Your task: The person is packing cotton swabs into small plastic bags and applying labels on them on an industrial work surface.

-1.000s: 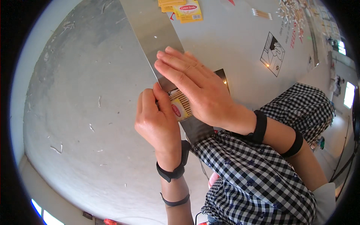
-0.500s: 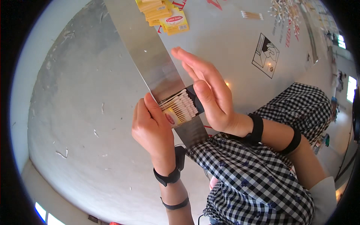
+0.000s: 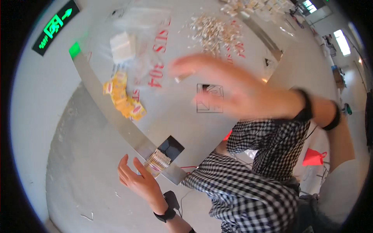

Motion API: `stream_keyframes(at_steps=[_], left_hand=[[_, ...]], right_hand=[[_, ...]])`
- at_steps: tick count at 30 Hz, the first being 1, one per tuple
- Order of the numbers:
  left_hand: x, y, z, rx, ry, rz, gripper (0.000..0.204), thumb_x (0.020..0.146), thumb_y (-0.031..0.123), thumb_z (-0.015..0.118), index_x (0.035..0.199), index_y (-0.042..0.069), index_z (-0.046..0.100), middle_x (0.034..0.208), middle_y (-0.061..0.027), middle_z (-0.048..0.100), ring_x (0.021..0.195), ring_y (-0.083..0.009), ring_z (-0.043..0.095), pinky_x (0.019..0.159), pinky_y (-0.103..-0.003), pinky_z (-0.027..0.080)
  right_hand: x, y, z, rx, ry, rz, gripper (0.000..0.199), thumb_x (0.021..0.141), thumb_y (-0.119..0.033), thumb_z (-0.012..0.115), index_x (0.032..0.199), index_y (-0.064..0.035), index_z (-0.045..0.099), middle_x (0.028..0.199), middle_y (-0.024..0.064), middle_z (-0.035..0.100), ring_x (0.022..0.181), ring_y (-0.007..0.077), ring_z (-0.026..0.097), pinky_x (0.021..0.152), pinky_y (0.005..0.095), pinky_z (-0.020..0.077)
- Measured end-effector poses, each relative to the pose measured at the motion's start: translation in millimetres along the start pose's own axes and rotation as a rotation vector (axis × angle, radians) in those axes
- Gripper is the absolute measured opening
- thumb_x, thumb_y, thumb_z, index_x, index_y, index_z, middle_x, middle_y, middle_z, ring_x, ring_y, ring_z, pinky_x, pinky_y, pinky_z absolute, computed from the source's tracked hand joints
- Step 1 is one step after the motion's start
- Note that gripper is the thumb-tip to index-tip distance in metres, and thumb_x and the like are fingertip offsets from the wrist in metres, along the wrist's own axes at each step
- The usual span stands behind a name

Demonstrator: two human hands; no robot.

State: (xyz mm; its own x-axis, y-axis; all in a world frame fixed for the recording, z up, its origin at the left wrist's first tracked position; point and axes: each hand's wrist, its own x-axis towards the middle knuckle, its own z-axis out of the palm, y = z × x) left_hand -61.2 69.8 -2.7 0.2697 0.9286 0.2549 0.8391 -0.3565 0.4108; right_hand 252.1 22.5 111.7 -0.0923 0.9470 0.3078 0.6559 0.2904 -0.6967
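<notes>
A packet of cotton swabs [image 3: 159, 160] lies at the metal table edge, with swab tips showing in a row and a small yellow-red label at its near end. A flat black rectangle [image 3: 171, 148] sticks out past its far end. My left hand [image 3: 136, 181] is beside the label end, fingers apart; whether the thumb touches the clear wrapping is hard to tell. Out over the table, my right hand [image 3: 233, 89] is smeared by motion, with thumb and fingers stretched apart. Close to its fingertips is a small bundle of swabs [image 3: 184, 77], partly hidden.
Yellow label cards [image 3: 121, 97] lie fanned along the left of the table. Behind them stands a white block-shaped stack [image 3: 123, 47]. A heap of loose swabs [image 3: 213, 33] lies at the far side, with packed swab packets [image 3: 258, 6] beyond. My checkered lap [image 3: 244, 190] is below the table edge.
The view has swung, showing more of the table. My right hand has left the packet and moved outward over the table. My left hand's grip on the packet has loosened.
</notes>
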Motion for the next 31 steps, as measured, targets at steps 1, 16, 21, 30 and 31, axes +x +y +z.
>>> stream_keyframes(at_steps=[1, 16, 21, 30, 31], left_hand=[[8.4, 18.4, -13.6, -0.09, -0.062, -0.023, 0.023, 0.098, 0.016, 0.062, 0.116, 0.001, 0.062, 0.113, -0.0136, 0.064, 0.104, -0.0349, 0.06, 0.089, -0.044, 0.046], [145.5, 170.9, 101.1, -0.053, -0.5, 0.783, 0.051, 0.076, 0.013, 0.081, 0.12, 0.005, 0.057, 0.12, -0.0113, 0.06, 0.109, -0.0319, 0.06, 0.089, -0.043, 0.052], [137.8, 154.3, 129.2, -0.145, -0.467, 0.798, 0.032, 0.079, 0.009, 0.073, 0.109, 0.006, 0.063, 0.104, -0.0081, 0.061, 0.097, -0.0277, 0.061, 0.079, -0.039, 0.054], [83.3, 112.6, 82.5, -0.29, -0.484, 0.738, 0.032, 0.077, 0.002, 0.069, 0.108, 0.009, 0.068, 0.099, -0.0068, 0.063, 0.09, -0.0245, 0.063, 0.074, -0.036, 0.053], [78.0, 109.3, 81.5, -0.291, -0.49, 0.74, 0.041, 0.074, 0.002, 0.067, 0.114, 0.009, 0.067, 0.102, -0.0076, 0.063, 0.094, -0.0247, 0.063, 0.075, -0.037, 0.053]], right_hand=[[1.0, -7.8, -64.6, -0.267, -0.047, -0.007, 0.041, 0.094, -0.009, 0.063, 0.134, -0.0041, 0.054, 0.129, 0.0151, 0.059, 0.121, 0.0306, 0.057, 0.104, 0.0399, 0.0455], [-0.7, 202.9, -70.9, -0.785, -0.211, -0.053, 0.023, 0.079, -0.007, 0.065, 0.099, -0.0009, 0.055, 0.1, 0.0137, 0.056, 0.083, 0.0326, 0.065, 0.066, 0.0462, 0.0531], [20.6, 214.8, -56.8, -0.654, -0.286, 0.08, 0.016, 0.078, -0.009, 0.066, 0.091, -0.006, 0.059, 0.091, 0.0119, 0.06, 0.079, 0.0339, 0.066, 0.067, 0.0454, 0.0529], [-10.2, 156.2, 1.2, -0.498, -0.232, 0.126, 0.012, 0.079, -0.008, 0.066, 0.089, -0.0085, 0.06, 0.083, 0.0113, 0.062, 0.078, 0.0325, 0.066, 0.067, 0.0442, 0.0531], [-15.0, 143.0, 12.1, -0.491, -0.262, 0.09, 0.018, 0.078, -0.012, 0.07, 0.094, -0.0077, 0.062, 0.086, 0.0118, 0.064, 0.081, 0.0326, 0.068, 0.069, 0.0429, 0.0554]])
